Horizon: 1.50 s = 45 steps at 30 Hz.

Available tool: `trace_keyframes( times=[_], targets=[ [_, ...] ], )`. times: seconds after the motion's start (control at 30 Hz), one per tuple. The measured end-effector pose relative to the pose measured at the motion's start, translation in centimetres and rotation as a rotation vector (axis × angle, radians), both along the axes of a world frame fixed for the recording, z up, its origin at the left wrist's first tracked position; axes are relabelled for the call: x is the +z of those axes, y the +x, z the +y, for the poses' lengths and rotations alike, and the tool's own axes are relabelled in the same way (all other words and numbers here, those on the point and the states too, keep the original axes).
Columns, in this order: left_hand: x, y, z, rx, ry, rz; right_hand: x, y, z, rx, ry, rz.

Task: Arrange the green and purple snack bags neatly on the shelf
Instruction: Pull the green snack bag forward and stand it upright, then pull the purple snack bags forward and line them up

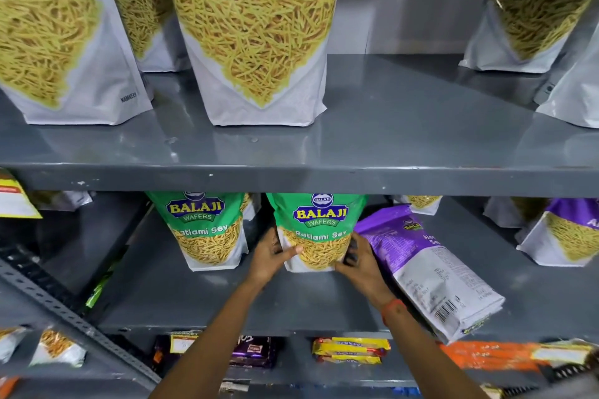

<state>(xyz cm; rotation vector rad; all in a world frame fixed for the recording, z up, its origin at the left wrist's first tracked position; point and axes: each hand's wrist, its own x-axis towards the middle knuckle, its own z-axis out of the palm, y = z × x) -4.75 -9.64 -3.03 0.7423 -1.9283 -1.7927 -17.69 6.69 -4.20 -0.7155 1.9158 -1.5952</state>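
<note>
Both hands point(319, 257) | clasp upright green bag point(316, 230) sides | forearms extended

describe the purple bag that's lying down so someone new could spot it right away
Look at the middle shelf, below the row of big upright bags. Just right of the green bag held by both hands lies a purple bag. It alone is tipped over, back side and barcode showing.

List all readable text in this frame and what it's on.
"Aloo Sev": upright purple bag, top shelf.
"NAMKEEN", roughly: far-left purple bag.
"Ratlami", cut off: green bag top right.
"BALAJI WAFERS", "Ratlami Sev": green bag held between left hand and right hand.
Same text: second green bag.
"BALAJI", "Aloo Sev": fallen purple bag; its fine print and barcode digits are unreadable.
Bottom-shelf packets: blurred.
</note>
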Motion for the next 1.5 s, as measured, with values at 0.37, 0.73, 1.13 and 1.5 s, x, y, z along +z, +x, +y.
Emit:
trace_keyframes(
  times=[0.37, 0.73, 1.13, 1.5],
  targets=[
    [1.8, -1.3, 12.1, 0.235, -0.843, 0.045, 3.8, -1.0, 3.3, -0.315, 0.025, 0.644],
    [-1.1, -11.4, 21.6, 0.279, -0.299, -0.361, 3.1, -11.8, 14.2, 0.078, 0.7, 0.429],
    [0.6, -11.8, 22.7, 0.382, 0.069, -0.048, 1.2, -16.2, 17.6, -0.256, 0.212, -0.091],
    [5.0, -18.0, 20.6, 0.216, -0.157, 0.115, 3.0, -19.8, 18.7, -0.404, -0.165, 0.118]
  ],
)
